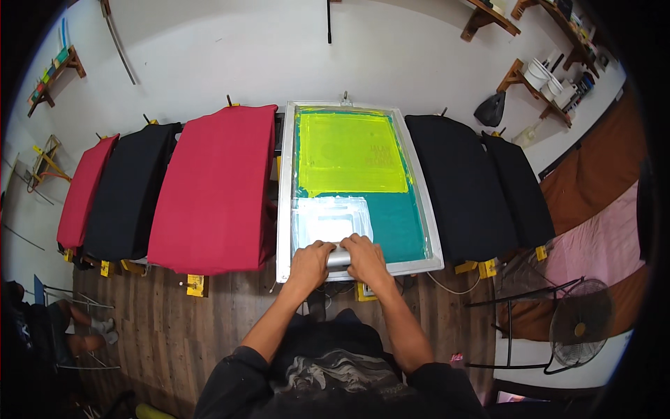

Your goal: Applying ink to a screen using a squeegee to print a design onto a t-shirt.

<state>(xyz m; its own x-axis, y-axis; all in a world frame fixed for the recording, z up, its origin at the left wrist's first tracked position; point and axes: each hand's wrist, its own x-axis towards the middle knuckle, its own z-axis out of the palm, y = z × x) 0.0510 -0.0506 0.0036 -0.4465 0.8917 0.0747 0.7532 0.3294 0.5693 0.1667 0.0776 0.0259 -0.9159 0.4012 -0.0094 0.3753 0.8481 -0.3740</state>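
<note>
A screen printing frame (421, 202) stands in the middle, its mesh showing a large yellow-green inked area (349, 143), teal coating at the lower right and a white inked patch (335, 213) at the lower left. My left hand (310, 262) and my right hand (363, 258) are both closed on a silver squeegee (338, 258) at the bottom of the white patch, near the frame's front edge.
Red shirts (209, 188) and black shirts (453, 188) lie on boards either side. Wall shelves (544, 91) hold tubs and tools. A fan (579, 325) stands lower right. Another person's legs (77, 328) show lower left. Orange-brown fabric (579, 181) covers the right side.
</note>
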